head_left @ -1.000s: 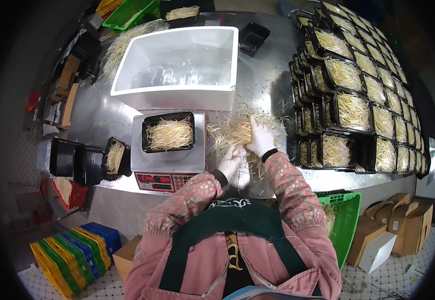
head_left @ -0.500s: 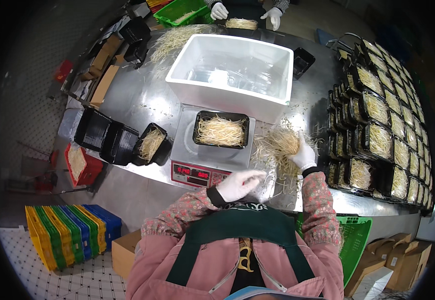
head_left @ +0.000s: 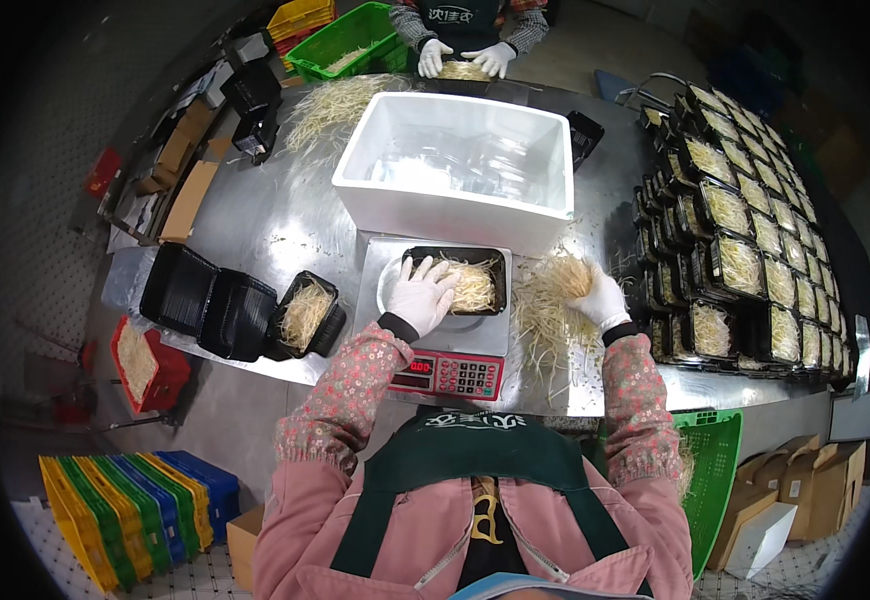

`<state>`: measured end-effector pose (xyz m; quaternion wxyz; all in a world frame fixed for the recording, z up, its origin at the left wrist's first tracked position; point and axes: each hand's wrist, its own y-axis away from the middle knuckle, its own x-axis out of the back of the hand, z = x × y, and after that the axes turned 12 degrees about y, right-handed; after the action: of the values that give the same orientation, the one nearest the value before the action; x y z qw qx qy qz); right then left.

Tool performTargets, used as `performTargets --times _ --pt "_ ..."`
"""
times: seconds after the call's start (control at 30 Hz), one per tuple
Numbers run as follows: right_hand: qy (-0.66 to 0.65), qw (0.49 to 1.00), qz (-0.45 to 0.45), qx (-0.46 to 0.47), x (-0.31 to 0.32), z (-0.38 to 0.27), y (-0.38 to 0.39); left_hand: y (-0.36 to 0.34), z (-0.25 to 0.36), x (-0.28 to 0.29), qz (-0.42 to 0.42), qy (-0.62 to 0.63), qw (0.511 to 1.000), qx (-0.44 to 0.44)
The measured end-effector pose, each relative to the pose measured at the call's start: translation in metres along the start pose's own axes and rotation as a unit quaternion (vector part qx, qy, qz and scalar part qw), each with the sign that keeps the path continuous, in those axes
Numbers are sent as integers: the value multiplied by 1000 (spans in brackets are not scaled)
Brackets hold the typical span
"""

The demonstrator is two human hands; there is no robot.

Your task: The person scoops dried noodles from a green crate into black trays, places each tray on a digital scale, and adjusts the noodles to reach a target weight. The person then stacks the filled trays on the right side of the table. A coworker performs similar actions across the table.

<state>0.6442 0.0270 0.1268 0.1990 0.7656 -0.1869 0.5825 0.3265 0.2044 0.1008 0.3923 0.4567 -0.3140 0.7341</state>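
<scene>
My left hand, in a white glove, lies with spread fingers over the left side of a black plastic tray. Pale bean sprouts fill this tray, which rests on a weighing scale with a red-edged keypad and display. To the right of the scale, my gloved right hand has its fingers closed round a bunch of bean sprouts at the top of a loose heap on the metal table. Its fingertips are partly hidden by the sprouts.
A white foam box stands behind the scale. Left are a sprout-filled tray and empty black trays. Stacked sprout trays crowd the right. A co-worker's gloved hands touch another tray opposite. A green crate sits below the table edge.
My left hand has moved from in front of the scale onto the tray. My right hand stays at the sprout heap. The co-worker's hands have come together on their tray.
</scene>
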Motion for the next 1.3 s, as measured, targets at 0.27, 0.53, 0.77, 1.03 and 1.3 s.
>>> performTargets --times 0.27,0.53,0.77,1.03,1.3 --pt "41 950 52 306 53 -157 -9 13 -10 4 346 387 854 38" --pt "123 921 26 369 -47 -218 -30 18 -15 -23 314 288 901 82" --pt "82 923 73 368 -23 -195 -9 22 -19 -20 237 118 957 115" --pt "68 931 83 348 -72 -191 -5 11 -6 -5 169 96 981 -9" --pt "145 923 -39 355 -17 -165 -20 7 4 0 100 23 994 27"
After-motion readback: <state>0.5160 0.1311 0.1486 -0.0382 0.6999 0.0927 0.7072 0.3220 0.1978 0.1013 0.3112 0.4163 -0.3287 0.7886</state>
